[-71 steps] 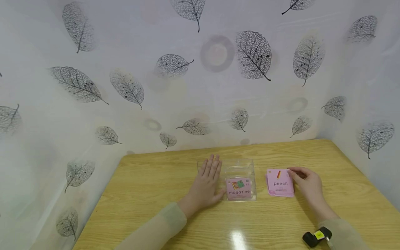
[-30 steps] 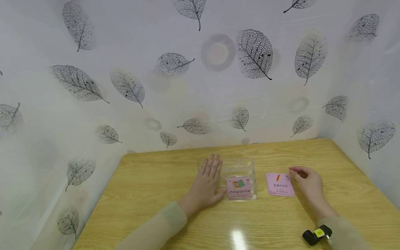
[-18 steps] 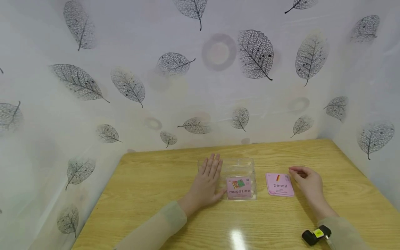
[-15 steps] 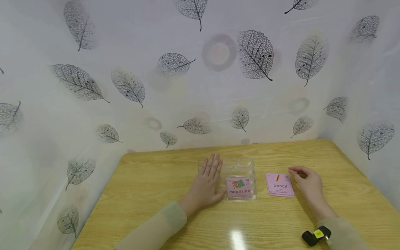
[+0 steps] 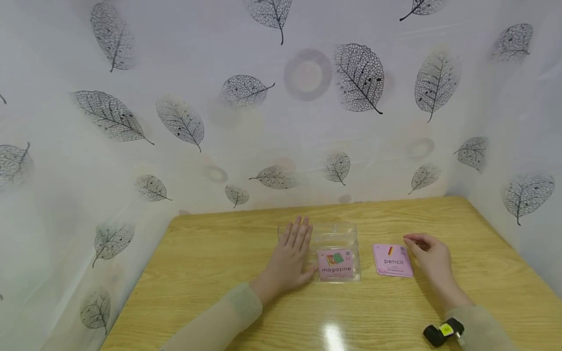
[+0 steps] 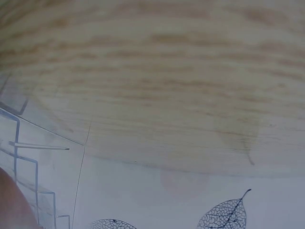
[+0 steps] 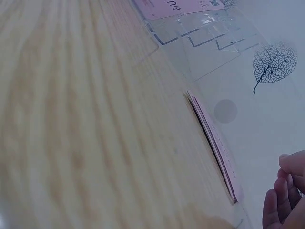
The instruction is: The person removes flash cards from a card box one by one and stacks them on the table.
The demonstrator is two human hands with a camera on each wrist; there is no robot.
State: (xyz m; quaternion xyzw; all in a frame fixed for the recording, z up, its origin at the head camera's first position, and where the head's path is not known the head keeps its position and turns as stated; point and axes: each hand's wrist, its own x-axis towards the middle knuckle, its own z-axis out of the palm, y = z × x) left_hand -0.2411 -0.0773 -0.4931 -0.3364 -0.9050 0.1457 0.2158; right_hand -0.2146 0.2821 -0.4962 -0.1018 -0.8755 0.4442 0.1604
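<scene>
My left hand (image 5: 287, 258) rests flat with straight fingers on the left side of a clear plastic stepped stand (image 5: 337, 238). A pink "magazine" card (image 5: 335, 264) sits at the front of that stand. To the right, a small stack of pink cards (image 5: 392, 260) lies on the table, a "pencil" card on top; its layered edge (image 7: 214, 148) shows in the right wrist view. My right hand (image 5: 432, 261) hovers by the stack's upper right corner, fingers loosely curled and thumb near the index finger, with nothing visible between them. The left wrist view shows part of the stand (image 6: 35, 162).
The wood-grain table (image 5: 210, 273) runs back to a white curtain (image 5: 246, 141) printed with leaves, which also closes in both sides. A black device with a yellow label (image 5: 445, 331) is strapped at the right wrist.
Earliest, my right hand held the "pencil" card at its corner over the stack. The card now lies on the stack, released, and the hand has barely shifted. The left hand is unmoved.
</scene>
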